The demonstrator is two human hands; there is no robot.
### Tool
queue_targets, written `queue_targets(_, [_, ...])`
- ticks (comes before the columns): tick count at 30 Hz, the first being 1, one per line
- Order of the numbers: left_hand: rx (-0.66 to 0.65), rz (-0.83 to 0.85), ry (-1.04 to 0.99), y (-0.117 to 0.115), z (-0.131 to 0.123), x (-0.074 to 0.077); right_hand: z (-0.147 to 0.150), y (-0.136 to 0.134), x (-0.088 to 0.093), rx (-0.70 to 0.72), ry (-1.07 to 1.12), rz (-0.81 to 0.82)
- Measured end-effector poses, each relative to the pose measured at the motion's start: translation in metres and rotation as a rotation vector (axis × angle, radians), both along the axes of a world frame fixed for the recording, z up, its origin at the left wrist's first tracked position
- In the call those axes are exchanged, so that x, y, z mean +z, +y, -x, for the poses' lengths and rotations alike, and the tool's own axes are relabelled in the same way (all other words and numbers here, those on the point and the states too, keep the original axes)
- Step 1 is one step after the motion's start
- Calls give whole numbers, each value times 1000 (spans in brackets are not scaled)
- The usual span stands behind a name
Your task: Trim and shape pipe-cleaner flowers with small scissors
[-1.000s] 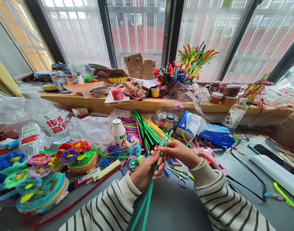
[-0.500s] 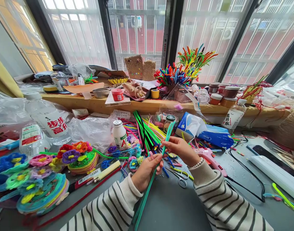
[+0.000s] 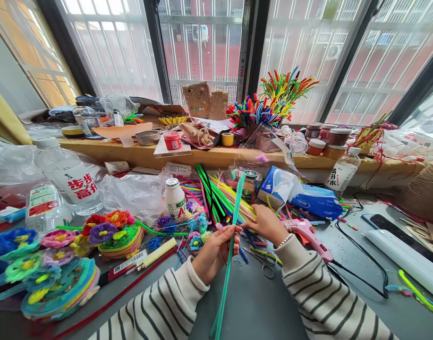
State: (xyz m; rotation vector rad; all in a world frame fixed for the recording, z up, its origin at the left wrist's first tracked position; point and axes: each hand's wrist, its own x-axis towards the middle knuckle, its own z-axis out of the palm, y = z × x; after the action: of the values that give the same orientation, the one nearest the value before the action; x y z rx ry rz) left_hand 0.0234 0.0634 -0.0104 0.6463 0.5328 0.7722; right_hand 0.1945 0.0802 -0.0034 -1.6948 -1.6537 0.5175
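Note:
Teal-green pipe cleaners (image 3: 227,278) stand nearly upright, gripped around their middle by my left hand (image 3: 216,250), thumb against fingers. Just to the right is my right hand (image 3: 267,225), its fingers reaching toward the stems beside the left fingertips; whether it pinches anything is hidden. Behind both hands spreads a pile of loose pipe cleaners (image 3: 211,193) in green, black, yellow and pink. Silver scissors (image 3: 267,264) lie on the table below my right hand.
Fuzzy flowers (image 3: 103,231) on coiled discs fill the left side, near a white bottle (image 3: 174,198). To the right are a pink glue gun (image 3: 308,236) with its cord, a blue tissue pack (image 3: 317,200) and a phone (image 3: 396,226). A cluttered ledge (image 3: 209,158) runs behind.
My right hand has let go of the upper part of the teal stems and moved slightly right and down. The stems stand more upright in my left hand.

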Motion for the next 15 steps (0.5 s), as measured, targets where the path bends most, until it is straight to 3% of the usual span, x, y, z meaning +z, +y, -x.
queue_targets(3, [-27,-11,-18,-1,-1,-1,7,0,-9,-2,-120,19])
queue_targets(7, [-1,-19,-26,-1,-1,1,7,2,-5,-44,-196,4])
queue_targets(15, [6,-9,-23,-2,0,3,-10,4,3,-114,-147,-8])
